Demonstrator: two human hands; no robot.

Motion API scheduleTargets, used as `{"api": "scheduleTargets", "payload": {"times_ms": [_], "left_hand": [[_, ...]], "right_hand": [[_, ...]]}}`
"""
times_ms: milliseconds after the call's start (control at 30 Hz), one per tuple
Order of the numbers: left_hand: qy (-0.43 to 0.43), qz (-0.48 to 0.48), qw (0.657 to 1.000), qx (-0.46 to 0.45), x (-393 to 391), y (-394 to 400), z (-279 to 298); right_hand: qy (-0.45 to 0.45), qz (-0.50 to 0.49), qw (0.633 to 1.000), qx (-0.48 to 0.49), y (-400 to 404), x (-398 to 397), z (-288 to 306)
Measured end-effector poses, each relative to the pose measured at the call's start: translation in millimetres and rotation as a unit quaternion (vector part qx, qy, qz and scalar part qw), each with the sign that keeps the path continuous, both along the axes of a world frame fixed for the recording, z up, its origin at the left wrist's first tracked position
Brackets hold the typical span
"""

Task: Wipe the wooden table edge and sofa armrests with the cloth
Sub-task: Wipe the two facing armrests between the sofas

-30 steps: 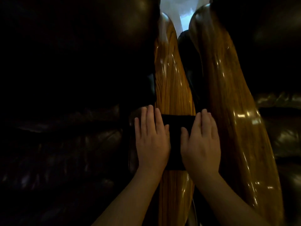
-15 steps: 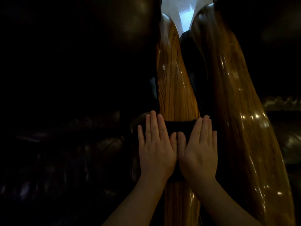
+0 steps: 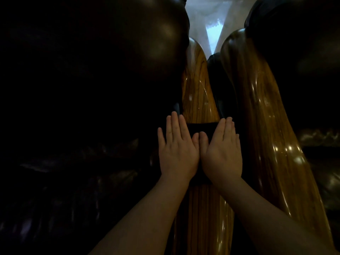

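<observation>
- Mid-wipe on the near wooden armrest (image 3: 199, 100). A dark cloth (image 3: 201, 128) is draped across it about halfway along the part I can see.
- Left hand (image 3: 177, 151) and right hand (image 3: 223, 153) lie flat on the cloth side by side, thumbs touching. Fingers are straight, nothing clenched or pinched; both are pressing the cloth down, palms on it.
- The cloth is mostly hidden under the hands. Only a dark band shows ahead of the fingertips, plus a strip between the wrists.
- My read on progress: this armrest is partly done at best. The glossy stretch ahead of the cloth up to the rounded end looks still to go. I can't judge wiped from unwiped by the sheen; light is too poor.
- The second wooden armrest (image 3: 261, 126), just beside on the right, has no cloth on it, so likely still to do.
- The table edge isn't in view, so its status is unknown.
- Dark leather cushions (image 3: 110, 61) flank both armrests.
- Writing and brands: none readable. No labels or logos visible on cloth, wood or leather.
</observation>
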State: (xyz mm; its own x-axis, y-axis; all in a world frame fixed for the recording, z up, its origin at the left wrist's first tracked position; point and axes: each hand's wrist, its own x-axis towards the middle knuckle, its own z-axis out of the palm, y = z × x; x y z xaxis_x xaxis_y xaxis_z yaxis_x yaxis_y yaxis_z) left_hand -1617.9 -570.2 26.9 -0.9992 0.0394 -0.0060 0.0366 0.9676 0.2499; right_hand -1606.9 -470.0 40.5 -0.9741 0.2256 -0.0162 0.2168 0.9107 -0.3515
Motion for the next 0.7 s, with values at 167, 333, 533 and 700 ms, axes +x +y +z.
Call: {"api": "scheduleTargets", "payload": {"times_ms": [167,333,533,700], "left_hand": [[0.012,0.015,1.000,-0.015,-28,1,1],[0.019,0.037,0.999,-0.015,-58,4,1],[0.063,0.064,0.995,-0.046,-91,6,1],[0.088,0.079,0.991,-0.056,-115,8,3]], "right_hand": [[-0.002,0.016,1.000,-0.001,3,-31,0],[-0.010,0.018,1.000,-0.001,4,-67,-1],[-0.021,0.027,0.999,-0.010,4,-107,1],[-0.023,0.038,0.999,-0.026,4,-135,2]]}}
